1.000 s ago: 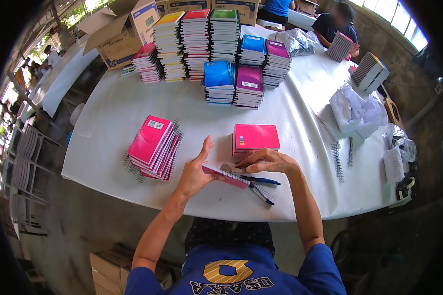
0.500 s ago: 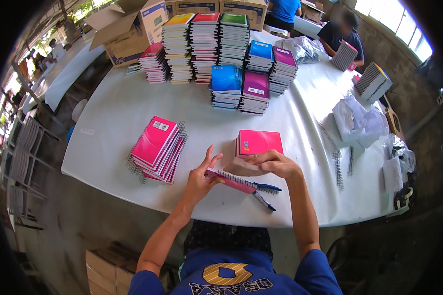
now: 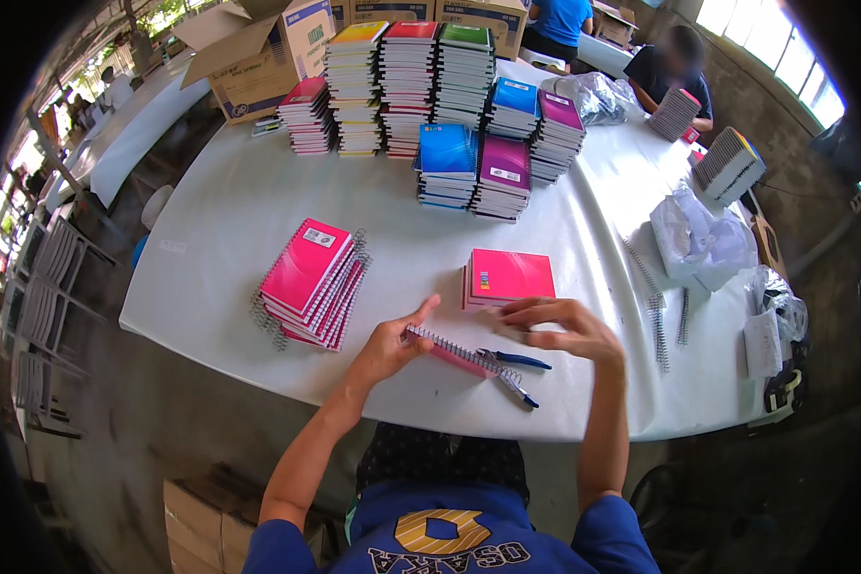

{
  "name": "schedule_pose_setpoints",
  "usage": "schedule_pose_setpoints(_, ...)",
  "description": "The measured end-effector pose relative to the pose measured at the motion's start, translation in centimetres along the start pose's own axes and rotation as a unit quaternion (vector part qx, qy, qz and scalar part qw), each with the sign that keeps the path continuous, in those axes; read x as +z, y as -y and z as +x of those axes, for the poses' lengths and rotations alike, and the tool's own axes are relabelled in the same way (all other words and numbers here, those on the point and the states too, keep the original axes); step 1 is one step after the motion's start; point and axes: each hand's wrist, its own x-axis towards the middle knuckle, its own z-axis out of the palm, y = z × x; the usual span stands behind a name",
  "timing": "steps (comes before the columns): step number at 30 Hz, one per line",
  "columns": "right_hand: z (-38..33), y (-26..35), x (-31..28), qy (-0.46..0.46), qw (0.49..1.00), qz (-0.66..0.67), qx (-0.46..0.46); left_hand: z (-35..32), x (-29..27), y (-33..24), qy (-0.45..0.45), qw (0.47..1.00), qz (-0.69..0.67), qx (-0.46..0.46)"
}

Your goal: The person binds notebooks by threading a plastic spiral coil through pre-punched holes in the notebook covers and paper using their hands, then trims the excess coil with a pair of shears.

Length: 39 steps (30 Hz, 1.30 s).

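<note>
My left hand (image 3: 392,346) holds a pink spiral notebook (image 3: 457,356) by its left end, thumb against it. The notebook is tilted with its wire spine up, and loose coils stick out past its right end. My right hand (image 3: 569,328) hovers to the right above the notebook. Its fingertips are smeared by motion, with a blurred greyish patch at them, so I cannot make out whether they hold anything. Beside the notebook's right end lies a blue-handled tool (image 3: 518,360) that looks like pliers. Just beyond my right hand sits a stack of pink notebooks (image 3: 510,275).
Pink spiral notebooks (image 3: 306,273) lie stacked at left. Tall stacks of coloured notebooks (image 3: 408,86) stand at the back before cardboard boxes (image 3: 258,72). Loose wire spirals (image 3: 657,320) and a plastic bag (image 3: 703,234) lie at right. A person (image 3: 674,77) sits at the far right.
My right hand has moved right, away from the notebook, and the greyish-brown flap beneath its fingers now shows only as a small blur. My left hand still holds the notebook.
</note>
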Motion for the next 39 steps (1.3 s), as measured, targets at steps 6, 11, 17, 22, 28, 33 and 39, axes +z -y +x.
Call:
schedule_pose_setpoints(6,-10.1,-3.5,-3.2,-0.252,0.895,-0.342,0.135,0.4,0.0,-2.1,0.126,0.985,-0.115,-0.017)
schedule_pose_setpoints(11,-6.3,-2.9,7.9,-0.302,0.867,-0.388,0.078,-0.8,0.2,-2.7,0.058,0.997,-0.019,-0.043)
schedule_pose_setpoints(17,-5.5,-4.8,14.0,-0.305,0.811,-0.497,0.046,-1.9,3.0,-5.0,-0.135,0.963,0.211,0.098)
schedule_pose_setpoints(22,-3.2,2.2,15.4,-0.295,0.903,-0.299,-0.088,-3.4,4.2,-4.9,-0.167,0.878,0.432,0.123)
schedule_pose_setpoints(28,-2.1,1.7,15.2,-0.284,0.891,-0.334,-0.116,-3.4,4.7,-5.2,-0.187,0.88,0.419,0.125)
schedule_pose_setpoints(33,-2.0,1.6,14.5,-0.202,0.977,-0.062,-0.022,-3.7,4.3,-5.4,-0.186,0.866,0.441,0.146)
schedule_pose_setpoints(39,-2.0,1.6,11.6,-0.142,0.99,0.012,-0.004,-2.9,0.2,-9.8,-0.177,0.79,0.546,0.215)
